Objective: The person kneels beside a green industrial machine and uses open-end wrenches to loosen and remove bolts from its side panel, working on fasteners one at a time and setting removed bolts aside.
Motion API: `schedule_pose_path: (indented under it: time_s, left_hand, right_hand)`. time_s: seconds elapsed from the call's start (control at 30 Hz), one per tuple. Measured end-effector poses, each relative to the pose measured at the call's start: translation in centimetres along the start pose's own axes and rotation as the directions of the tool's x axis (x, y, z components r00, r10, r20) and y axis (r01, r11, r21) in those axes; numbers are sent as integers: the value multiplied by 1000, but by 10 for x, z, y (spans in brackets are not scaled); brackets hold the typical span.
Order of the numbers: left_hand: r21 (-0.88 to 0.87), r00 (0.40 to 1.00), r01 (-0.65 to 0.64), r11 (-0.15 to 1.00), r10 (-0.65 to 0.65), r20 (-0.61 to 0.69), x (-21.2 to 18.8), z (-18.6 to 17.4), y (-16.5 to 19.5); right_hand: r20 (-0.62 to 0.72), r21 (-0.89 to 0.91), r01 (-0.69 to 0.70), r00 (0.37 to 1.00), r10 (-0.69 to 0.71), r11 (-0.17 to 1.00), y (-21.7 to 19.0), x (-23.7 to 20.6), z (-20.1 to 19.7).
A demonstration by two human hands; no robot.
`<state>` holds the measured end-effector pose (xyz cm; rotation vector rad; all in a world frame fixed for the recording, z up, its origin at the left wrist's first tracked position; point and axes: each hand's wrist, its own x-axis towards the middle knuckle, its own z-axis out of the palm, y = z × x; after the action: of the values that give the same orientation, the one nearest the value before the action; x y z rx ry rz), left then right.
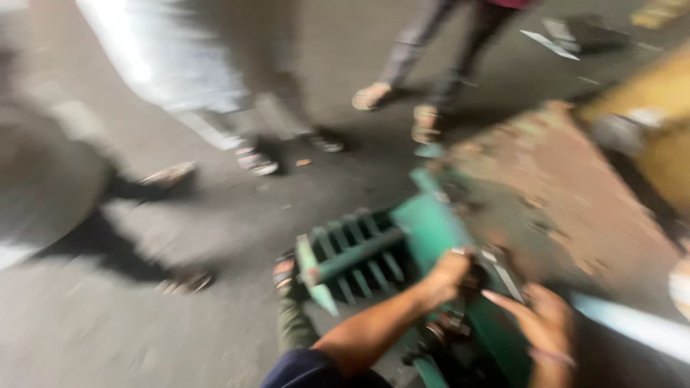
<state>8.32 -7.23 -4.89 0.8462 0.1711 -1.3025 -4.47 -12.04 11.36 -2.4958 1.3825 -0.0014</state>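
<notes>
A person's left hand (449, 276) closes over the top edge of a green metal machine (424, 237) standing on a dark concrete floor (144, 330), its ribbed green grille (352, 259) facing left. The right hand (543, 320) hovers just beside the machine's right side, fingers (503, 298) spread open and holding nothing; motion blur hides whether it touches the metal. The person's own sandalled foot (285, 273) rests against the grille's lower corner. Other people's legs and sandalled feet (374, 95) stand well apart beyond, near a yellow object (665, 108) at right.
</notes>
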Motion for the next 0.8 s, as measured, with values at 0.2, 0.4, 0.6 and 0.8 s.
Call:
schedule_pose_path:
  time_s: [0.2, 0.4, 0.6, 0.8]
  left_hand:
    - [30, 972, -127, 991, 118, 205, -13, -10, 5]
    - [-82, 980, -60, 995, 75, 186, -21, -1, 13]
    - [90, 947, -136, 987, 103, 304, -23, -30, 14]
    - [-74, 974, -69, 995, 84, 208, -16, -11, 8]
  right_hand:
    - [-24, 93, -11, 1000, 13, 996, -6, -8, -17]
    - [-5, 127, -55, 998, 56, 990, -13, -9, -29]
    - [-37, 51, -5, 999, 6, 999, -5, -15, -18]
    - [38, 25, -91, 995, 90, 996, -6, -7, -16]
